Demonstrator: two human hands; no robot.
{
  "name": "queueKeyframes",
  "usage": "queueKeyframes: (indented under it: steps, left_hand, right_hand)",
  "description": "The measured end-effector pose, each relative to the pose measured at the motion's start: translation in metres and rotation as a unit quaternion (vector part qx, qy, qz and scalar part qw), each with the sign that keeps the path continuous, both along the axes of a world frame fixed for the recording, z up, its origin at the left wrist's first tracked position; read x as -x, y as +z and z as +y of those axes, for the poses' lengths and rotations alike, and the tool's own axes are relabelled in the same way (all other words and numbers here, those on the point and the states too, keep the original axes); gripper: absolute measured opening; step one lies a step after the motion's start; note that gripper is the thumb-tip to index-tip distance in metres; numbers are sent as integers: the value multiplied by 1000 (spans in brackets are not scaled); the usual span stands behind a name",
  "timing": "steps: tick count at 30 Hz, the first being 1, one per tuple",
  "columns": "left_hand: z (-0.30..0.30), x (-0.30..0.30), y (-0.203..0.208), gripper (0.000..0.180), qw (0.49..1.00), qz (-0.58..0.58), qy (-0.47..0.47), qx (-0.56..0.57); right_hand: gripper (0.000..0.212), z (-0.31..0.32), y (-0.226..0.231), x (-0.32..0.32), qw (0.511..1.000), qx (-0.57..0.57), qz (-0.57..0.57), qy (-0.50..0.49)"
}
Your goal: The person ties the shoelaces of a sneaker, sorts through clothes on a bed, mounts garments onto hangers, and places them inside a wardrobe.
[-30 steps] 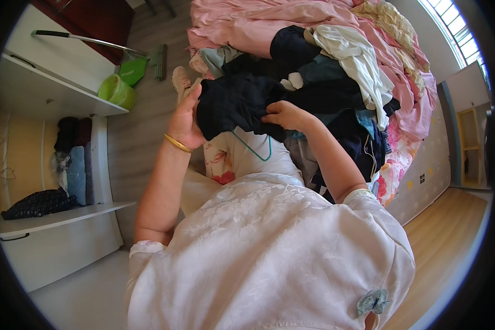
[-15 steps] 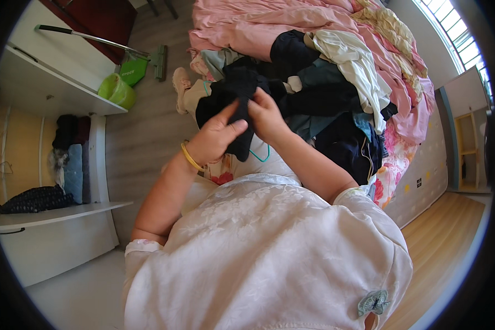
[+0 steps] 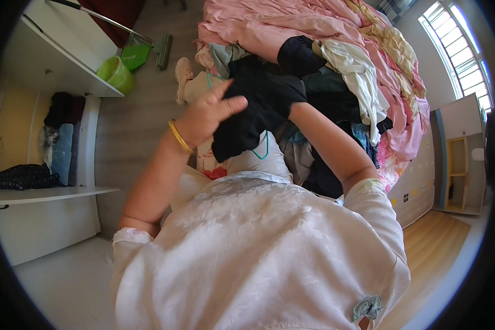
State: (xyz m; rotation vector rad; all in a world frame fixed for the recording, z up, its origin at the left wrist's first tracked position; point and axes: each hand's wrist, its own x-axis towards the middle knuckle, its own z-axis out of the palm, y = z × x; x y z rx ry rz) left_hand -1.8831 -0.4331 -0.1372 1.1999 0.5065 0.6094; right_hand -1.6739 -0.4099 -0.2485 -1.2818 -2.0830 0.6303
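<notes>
A black garment [image 3: 256, 102] is spread over my lap, in front of my body. My left hand [image 3: 210, 113], with a yellow bangle at the wrist, is at its left edge, thumb and fingers apart and slightly blurred. My right hand reaches into or behind the cloth, which covers its fingers; only the wrist and forearm show at the garment's right side. Below the garment, part of a teal hanger [image 3: 265, 148] sticks out over my light trousers.
Piled clothes, among them a white garment [image 3: 355, 71] and dark ones, lie to the right on the bed with its pink bedding [image 3: 247, 27]. At left are an open wardrobe [image 3: 49, 192], a green bin [image 3: 115, 76], a green dustpan [image 3: 136, 55] and a long-handled broom [image 3: 162, 52].
Both hands were together pinching the black garment; now they are apart. My left hand has opened and moved left, my right hand has gone into or behind the cloth, and the garment is spread wider.
</notes>
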Motion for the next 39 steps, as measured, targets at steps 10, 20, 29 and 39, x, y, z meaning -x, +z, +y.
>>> queueKeyframes:
  steps: [10, 20, 29, 39]
  left_hand:
    - [52, -20, -79, 34, 979, 26, 147, 135]
    - [1, -35, -45, 58, 972, 73, -195, -108]
    - [11, 39, -167, 52, 846, 296, 9, -444]
    - [96, 12, -99, 31, 888, 339, 59, -305]
  right_hand:
    - [34, -88, 115, -12, 931, 177, -320, 6]
    - [29, -63, 119, -22, 981, 134, -111, 81]
    - [12, -84, 148, -59, 995, 58, -84, 9]
    - [23, -31, 221, -75, 884, 111, -454, 7]
